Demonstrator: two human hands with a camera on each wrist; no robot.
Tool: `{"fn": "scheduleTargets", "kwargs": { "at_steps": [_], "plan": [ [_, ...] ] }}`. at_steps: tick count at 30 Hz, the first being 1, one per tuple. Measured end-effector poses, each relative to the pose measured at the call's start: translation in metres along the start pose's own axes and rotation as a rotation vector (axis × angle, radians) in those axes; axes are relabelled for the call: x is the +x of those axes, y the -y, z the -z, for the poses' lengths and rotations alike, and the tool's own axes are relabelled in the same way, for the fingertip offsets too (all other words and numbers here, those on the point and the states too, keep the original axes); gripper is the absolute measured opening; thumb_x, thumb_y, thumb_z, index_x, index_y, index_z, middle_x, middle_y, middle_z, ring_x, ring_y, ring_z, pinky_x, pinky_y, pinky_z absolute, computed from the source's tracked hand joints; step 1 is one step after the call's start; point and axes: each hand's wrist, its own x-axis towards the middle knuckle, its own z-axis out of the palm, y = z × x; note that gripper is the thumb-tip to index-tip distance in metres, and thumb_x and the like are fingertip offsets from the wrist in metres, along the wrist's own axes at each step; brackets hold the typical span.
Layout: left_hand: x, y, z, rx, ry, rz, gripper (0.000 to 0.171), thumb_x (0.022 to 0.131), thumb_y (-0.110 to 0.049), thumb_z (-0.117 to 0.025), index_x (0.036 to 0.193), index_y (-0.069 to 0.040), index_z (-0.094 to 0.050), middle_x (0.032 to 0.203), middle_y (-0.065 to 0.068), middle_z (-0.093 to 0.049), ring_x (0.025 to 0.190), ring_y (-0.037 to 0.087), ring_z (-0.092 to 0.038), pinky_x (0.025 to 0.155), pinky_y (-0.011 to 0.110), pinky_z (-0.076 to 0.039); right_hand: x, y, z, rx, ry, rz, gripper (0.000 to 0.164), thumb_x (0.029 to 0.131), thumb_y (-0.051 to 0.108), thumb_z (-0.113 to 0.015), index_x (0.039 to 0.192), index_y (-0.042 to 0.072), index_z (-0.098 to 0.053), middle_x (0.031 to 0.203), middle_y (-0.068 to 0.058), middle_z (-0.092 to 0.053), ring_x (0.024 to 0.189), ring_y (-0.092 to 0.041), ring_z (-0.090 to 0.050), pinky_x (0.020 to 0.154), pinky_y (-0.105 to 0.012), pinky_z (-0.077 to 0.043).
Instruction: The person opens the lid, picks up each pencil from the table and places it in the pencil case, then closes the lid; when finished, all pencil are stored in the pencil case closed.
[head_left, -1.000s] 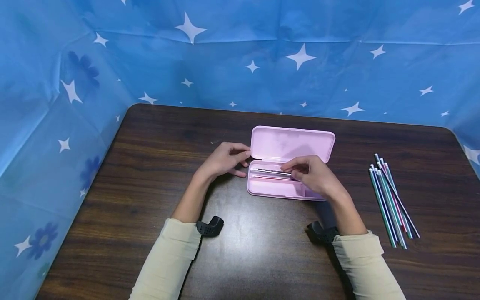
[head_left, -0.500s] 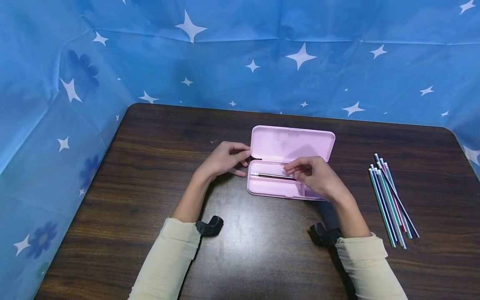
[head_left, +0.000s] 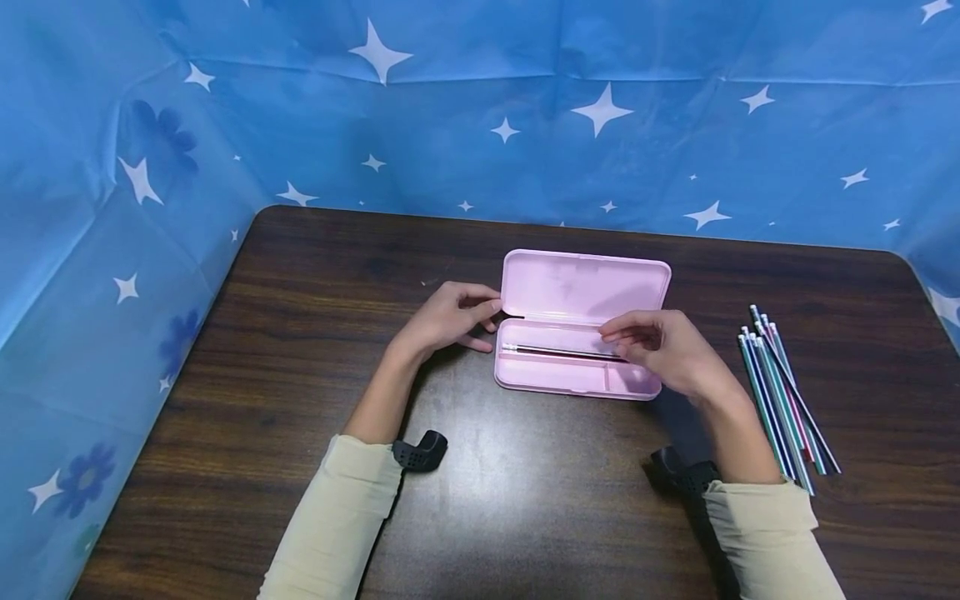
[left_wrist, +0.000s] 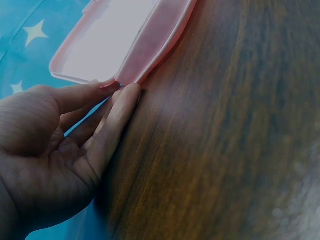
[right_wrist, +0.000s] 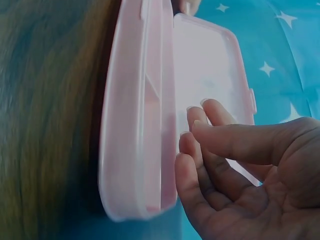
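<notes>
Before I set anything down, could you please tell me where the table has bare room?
The table is bare left of the left hand, in front of the case between the sleeves, and right of the pencils. It is crowded at the case, under the right hand, and between case and pencils, where the right arm crosses.

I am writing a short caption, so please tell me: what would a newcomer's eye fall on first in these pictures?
Probably the open, pale pink rectangular pencil case on the dark brown wood-grain table, with the left hand touching its left side and the right hand over its right part. Next would come the loose bundle of slim, shiny coloured pencils lying to its right, and the bright blue sheet with white stars behind the table.
</notes>
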Motion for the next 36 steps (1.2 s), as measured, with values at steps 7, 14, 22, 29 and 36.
{"fn": "scheduleTargets", "kwargs": {
  "at_steps": [7,14,22,29,36],
  "plan": [
    [0.001,0.0,-0.002,0.006,-0.009,-0.004,0.032,0.112,-0.014,-0.059,0.14,0.001,-0.067,0.11,0.017,-0.064,0.092,0.019,-0.067,0.076,0.038,-0.073,-0.013,-0.009,0.018,-0.008,-0.025,-0.042,0.032,0.101,-0.011,-0.063,0.133,-0.006,-0.07,0.126,-0.028,-0.073,0.096,-0.005,-0.069,0.081,-0.009,-0.06],
    [0.002,0.0,-0.003,0.016,-0.008,0.001,0.033,0.112,-0.015,-0.06,0.14,0.0,-0.067,0.111,0.018,-0.065,0.093,0.019,-0.068,0.077,0.039,-0.073,-0.024,-0.019,0.031,-0.017,-0.059,-0.064,0.032,0.101,-0.007,-0.067,0.133,-0.005,-0.07,0.125,-0.026,-0.073,0.095,-0.004,-0.07,0.08,-0.01,-0.062],
    [0.002,0.001,-0.002,0.02,-0.009,0.0,0.033,0.112,-0.014,-0.06,0.141,0.0,-0.067,0.114,0.018,-0.065,0.094,0.019,-0.067,0.077,0.038,-0.073,-0.038,-0.034,0.048,-0.118,-0.083,-0.09,0.035,0.103,-0.003,-0.067,0.138,-0.003,-0.067,0.129,-0.027,-0.072,0.095,-0.004,-0.069,0.08,-0.007,-0.059],
    [0.001,0.0,-0.003,0.028,-0.006,0.007,0.033,0.112,-0.015,-0.06,0.141,-0.001,-0.067,0.115,0.019,-0.065,0.095,0.02,-0.067,0.077,0.038,-0.073,-0.054,-0.052,0.064,-0.178,-0.143,-0.131,0.036,0.103,-0.006,-0.065,0.139,-0.004,-0.066,0.13,-0.03,-0.07,0.091,-0.003,-0.067,0.079,-0.002,-0.057],
    [0.003,0.001,-0.003,0.026,-0.018,0.01,0.033,0.112,-0.015,-0.061,0.141,-0.001,-0.067,0.115,0.019,-0.065,0.095,0.021,-0.067,0.077,0.038,-0.073,-0.069,-0.071,0.077,-0.25,-0.244,-0.194,0.035,0.104,-0.003,-0.066,0.138,-0.004,-0.066,0.128,-0.032,-0.07,0.086,0.002,-0.061,0.072,-0.001,-0.054]
  ]
}}
